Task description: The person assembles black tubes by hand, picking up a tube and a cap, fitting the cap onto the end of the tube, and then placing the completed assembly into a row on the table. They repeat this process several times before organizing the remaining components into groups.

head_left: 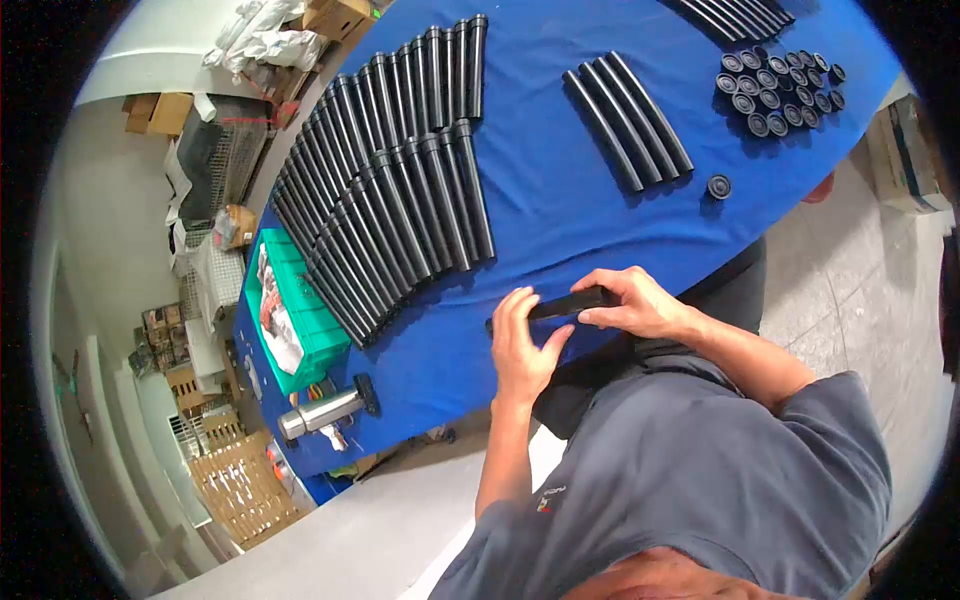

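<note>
Both hands are at a short-looking black tube point(566, 306) held level above the near edge of the blue-covered table. My right hand point(640, 303) pinches its right end between thumb and fingers; whether a cap sits at that end is hidden. My left hand point(520, 345) has its fingers around the tube near the left end, thumb apart below it. Ahead of the right hand, a single round black cap point(719, 187) lies on the cloth. Several plain black tubes point(628, 125) lie side by side beyond the hands.
Rows of black tubes with wider ends point(400, 190) cover the table's left part. A group of black caps point(775, 92) sits at the far right, near more tubes point(735, 15). At the left edge stand a green bin point(318, 335) and a metal cylinder point(322, 413).
</note>
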`<state>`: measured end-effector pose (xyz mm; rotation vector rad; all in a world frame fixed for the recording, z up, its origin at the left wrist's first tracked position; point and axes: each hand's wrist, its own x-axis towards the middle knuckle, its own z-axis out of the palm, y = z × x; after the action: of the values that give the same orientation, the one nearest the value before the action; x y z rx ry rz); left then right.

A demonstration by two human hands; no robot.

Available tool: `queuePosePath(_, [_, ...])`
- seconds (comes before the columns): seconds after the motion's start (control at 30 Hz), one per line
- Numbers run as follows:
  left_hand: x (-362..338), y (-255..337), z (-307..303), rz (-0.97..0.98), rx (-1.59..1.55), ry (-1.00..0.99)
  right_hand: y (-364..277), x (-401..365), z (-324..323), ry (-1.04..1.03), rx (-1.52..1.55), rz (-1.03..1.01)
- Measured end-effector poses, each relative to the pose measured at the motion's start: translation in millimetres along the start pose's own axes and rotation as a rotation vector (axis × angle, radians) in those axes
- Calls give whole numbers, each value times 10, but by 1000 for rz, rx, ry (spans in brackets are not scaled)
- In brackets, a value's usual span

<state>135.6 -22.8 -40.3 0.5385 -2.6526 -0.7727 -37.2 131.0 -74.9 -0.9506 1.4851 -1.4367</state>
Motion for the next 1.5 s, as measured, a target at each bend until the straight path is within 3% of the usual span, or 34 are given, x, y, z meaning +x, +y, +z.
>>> queuePosePath(0.13, [25,-112,71,-14,37,-41,-77,1,8,-65,77,-33])
queuePosePath(0.23, [64,-23,-20,-108,-154,-62,-170,-42,14,-116,220,-58])
queuePosePath(0.3, [103,52,-130,-59,-197,-113,-231,-49,0,-149,266,-25])
queuePosePath(0.37, [69,71,-200,-114,-229,-161,-281,-39,-14,-117,186,-122])
queuePosePath(0.5, [53,17,-304,-109,-240,-273,-165,-15,46,-129,236,-130])
queuePosePath(0.7, [76,-107,-332,-152,-280,-398,-74,-33,-1,-95,201,-101])
queuePosePath(0.73, [65,-141,-314,-181,-298,-416,-94,-34,-46,-124,205,-22])
queuePosePath(0.87, [-21,-200,-191,-303,-342,-317,140,-23,43,-89,504,80])
queuePosePath(1.03, [9,-185,-132,-409,-241,-338,195,-11,31,-88,500,133])
queuePosePath(1.23, [118,-199,-256,-187,-260,-417,172,-6,15,-124,518,79])
queuePosePath(1.5, [150,-320,-313,-201,-345,-508,108,28,33,-96,520,63])
